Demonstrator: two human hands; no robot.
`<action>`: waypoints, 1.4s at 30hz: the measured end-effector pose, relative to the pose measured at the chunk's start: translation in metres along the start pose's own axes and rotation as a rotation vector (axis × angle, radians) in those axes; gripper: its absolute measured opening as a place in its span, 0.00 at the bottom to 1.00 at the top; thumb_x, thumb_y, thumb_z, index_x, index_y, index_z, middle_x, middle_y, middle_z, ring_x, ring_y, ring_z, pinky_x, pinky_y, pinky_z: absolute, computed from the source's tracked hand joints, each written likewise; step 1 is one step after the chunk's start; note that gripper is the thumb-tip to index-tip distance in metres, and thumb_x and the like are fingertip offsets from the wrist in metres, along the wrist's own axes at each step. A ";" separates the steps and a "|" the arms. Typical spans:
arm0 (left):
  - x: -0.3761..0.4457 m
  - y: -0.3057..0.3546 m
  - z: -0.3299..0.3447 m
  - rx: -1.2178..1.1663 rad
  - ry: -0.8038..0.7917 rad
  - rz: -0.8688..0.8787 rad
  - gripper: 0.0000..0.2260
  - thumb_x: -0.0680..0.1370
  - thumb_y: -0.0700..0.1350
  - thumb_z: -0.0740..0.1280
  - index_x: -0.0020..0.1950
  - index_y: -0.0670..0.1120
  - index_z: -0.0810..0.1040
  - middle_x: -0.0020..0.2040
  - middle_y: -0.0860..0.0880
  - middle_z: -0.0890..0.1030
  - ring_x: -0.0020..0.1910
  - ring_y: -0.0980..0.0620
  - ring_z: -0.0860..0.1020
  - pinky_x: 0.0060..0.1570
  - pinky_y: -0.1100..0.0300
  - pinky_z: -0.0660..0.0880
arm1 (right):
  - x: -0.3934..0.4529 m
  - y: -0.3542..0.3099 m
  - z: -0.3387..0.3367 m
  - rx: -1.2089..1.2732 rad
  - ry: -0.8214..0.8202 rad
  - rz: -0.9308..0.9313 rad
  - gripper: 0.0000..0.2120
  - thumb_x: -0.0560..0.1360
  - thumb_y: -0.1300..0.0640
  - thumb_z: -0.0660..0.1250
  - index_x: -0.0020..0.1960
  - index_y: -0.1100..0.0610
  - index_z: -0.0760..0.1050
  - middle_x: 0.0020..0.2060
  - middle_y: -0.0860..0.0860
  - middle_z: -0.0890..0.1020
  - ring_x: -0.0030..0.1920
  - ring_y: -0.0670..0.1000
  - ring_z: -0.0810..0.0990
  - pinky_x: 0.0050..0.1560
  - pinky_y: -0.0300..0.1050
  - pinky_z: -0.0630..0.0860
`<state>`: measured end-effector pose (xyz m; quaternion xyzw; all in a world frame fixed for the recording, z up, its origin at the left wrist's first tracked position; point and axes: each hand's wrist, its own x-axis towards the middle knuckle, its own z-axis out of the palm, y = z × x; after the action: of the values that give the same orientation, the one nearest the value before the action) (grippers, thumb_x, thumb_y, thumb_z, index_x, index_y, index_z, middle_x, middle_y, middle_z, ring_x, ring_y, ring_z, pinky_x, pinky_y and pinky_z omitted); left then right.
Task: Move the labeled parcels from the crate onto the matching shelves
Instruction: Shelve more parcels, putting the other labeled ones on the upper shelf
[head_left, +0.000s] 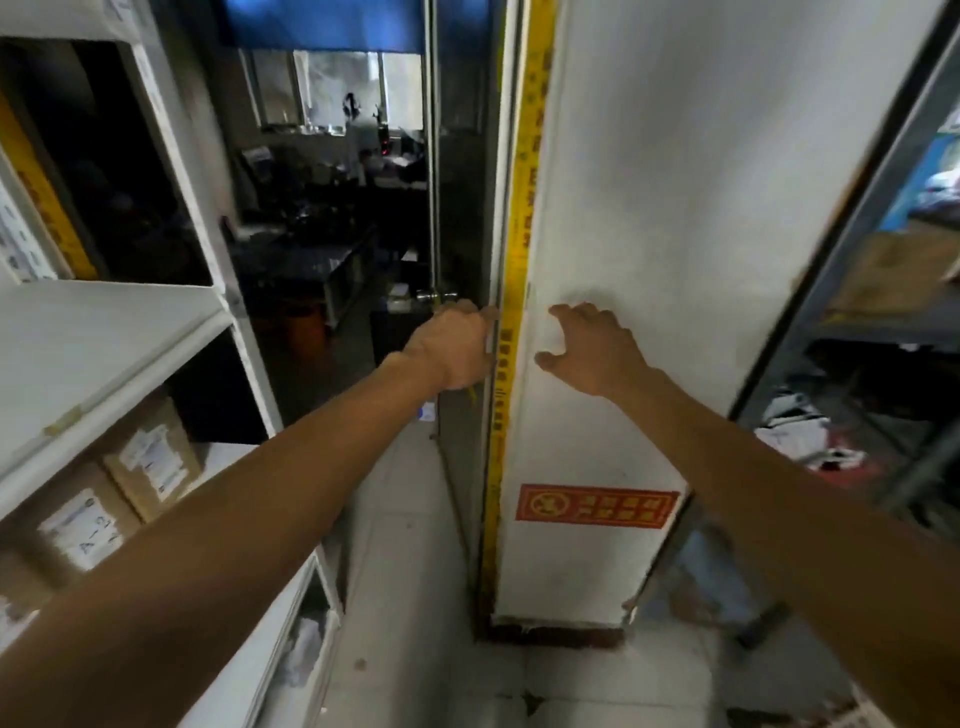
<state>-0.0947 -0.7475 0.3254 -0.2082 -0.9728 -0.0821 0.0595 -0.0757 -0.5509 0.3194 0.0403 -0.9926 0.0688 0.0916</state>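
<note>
Both hands out ahead of me, nothing held. Left hand reaches to the edge of the white pillar, fingers bent against the yellow tape strip running up its corner; whether they grip that edge I cannot tell. Right hand hovers at the pillar's face, fingers spread and loosely curved, empty. Low on the pillar, a red warning sign.

To my left, white shelving. On its lower shelf sit labeled cardboard parcels: nearest one marked "A-2", a second parcel just behind it. No crate in view.

To my right, a grey metal rack with a brown box. Beyond the pillar, a dim room with cluttered desks and a blue window blind.
</note>
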 end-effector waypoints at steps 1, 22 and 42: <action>0.013 0.015 0.003 -0.008 0.001 0.030 0.29 0.77 0.50 0.67 0.76 0.46 0.63 0.70 0.39 0.70 0.70 0.38 0.68 0.68 0.45 0.69 | -0.002 0.018 -0.004 -0.010 0.010 0.033 0.34 0.78 0.39 0.64 0.78 0.53 0.59 0.73 0.59 0.67 0.70 0.63 0.68 0.66 0.58 0.70; 0.185 0.346 0.088 -0.171 -0.111 0.865 0.27 0.76 0.50 0.67 0.74 0.47 0.67 0.68 0.41 0.71 0.67 0.38 0.70 0.65 0.45 0.71 | -0.144 0.297 -0.058 -0.008 0.168 0.951 0.32 0.75 0.41 0.69 0.73 0.54 0.65 0.65 0.60 0.71 0.67 0.65 0.69 0.64 0.59 0.72; 0.162 0.518 0.226 -0.166 -0.395 1.381 0.28 0.79 0.51 0.66 0.77 0.49 0.63 0.70 0.43 0.70 0.67 0.41 0.70 0.62 0.48 0.73 | -0.314 0.330 0.023 0.103 0.209 1.646 0.35 0.75 0.50 0.68 0.79 0.54 0.58 0.70 0.58 0.71 0.68 0.63 0.70 0.64 0.56 0.73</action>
<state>-0.0451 -0.1757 0.1982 -0.7901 -0.6026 -0.0603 -0.0954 0.1969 -0.2074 0.1958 -0.7010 -0.6869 0.1624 0.1018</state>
